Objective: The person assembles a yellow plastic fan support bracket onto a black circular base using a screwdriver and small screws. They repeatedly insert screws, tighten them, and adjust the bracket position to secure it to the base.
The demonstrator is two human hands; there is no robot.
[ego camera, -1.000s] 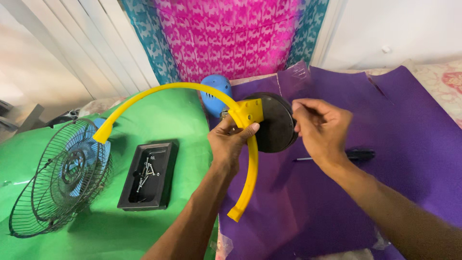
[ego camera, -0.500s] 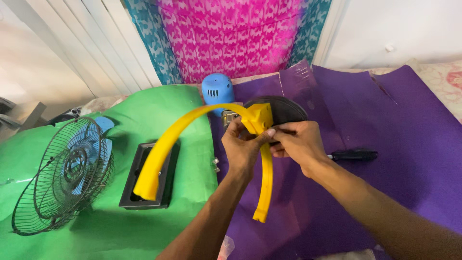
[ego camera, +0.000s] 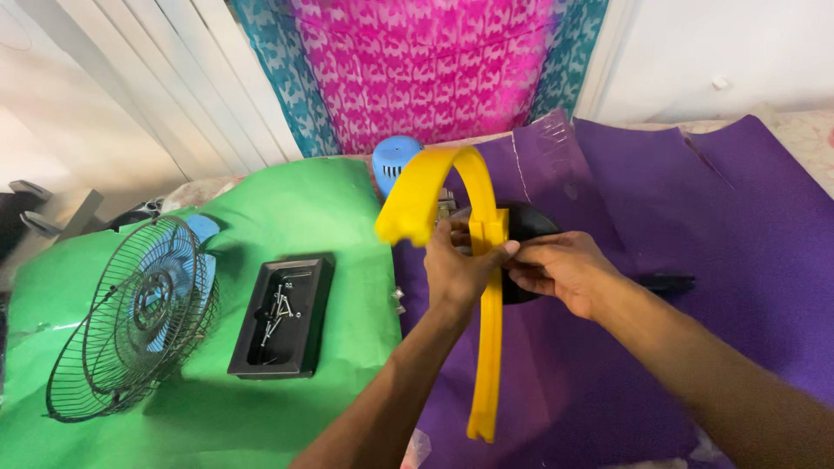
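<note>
My left hand (ego camera: 460,265) grips the middle block of a curved yellow plastic bracket (ego camera: 485,330), which arcs up toward me and hangs down to the purple sheet. My right hand (ego camera: 565,271) is closed on the edge of a round black base disc (ego camera: 528,224) attached behind the bracket's block. Most of the disc is hidden by both hands. A blue motor housing (ego camera: 393,156) stands just behind the bracket.
A black tray (ego camera: 300,352) with several screws lies on the green cloth (ego camera: 287,208). A black wire fan guard (ego camera: 130,321) with blue blades stands at the left. A black-handled screwdriver (ego camera: 669,283) lies on the purple sheet (ego camera: 695,208), right of my hand.
The yellow bracket has rotated: its left arm swung up from over the tray toward the camera. My right hand slid onto the disc's edge. The view shifted slightly.
</note>
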